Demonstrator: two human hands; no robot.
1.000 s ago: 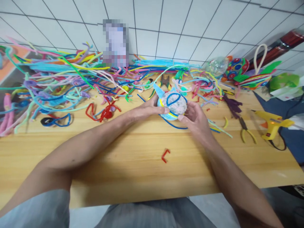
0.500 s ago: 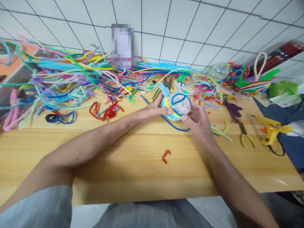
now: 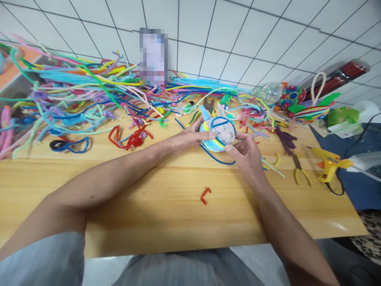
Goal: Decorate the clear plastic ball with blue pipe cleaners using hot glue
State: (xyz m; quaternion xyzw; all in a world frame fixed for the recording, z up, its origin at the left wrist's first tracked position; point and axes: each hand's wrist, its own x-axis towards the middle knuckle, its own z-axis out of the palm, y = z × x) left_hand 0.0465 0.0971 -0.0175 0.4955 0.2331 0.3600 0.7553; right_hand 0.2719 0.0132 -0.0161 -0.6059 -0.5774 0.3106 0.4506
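Between my hands is a clear ball (image 3: 225,134) partly wrapped in light blue, yellow and dark blue pipe cleaners, with a light blue point sticking up at its left. My left hand (image 3: 199,135) is closed around the ball's left side, the thumb lying across the front. At the lower right, my right hand (image 3: 245,150) pinches the edge of the wrapping with thumb and fingers. A dark blue pipe cleaner (image 3: 218,160) curves below the ball from one hand to the other. A bent red pipe cleaner piece (image 3: 205,196) lies nearer to me on the table.
A heap of coloured pipe cleaners (image 3: 80,87) spreads along the back left, by a blurred phone (image 3: 153,57) against the tiled wall. Yellow-handled pliers (image 3: 302,174) and a yellow glue gun (image 3: 330,163) lie at the right. A red shape (image 3: 133,137) and a blue loop (image 3: 77,146) rest at left.
The view shifts slightly. Both hands keep hold of the ball, which turns a little, and the right fingers move slightly along its right edge.
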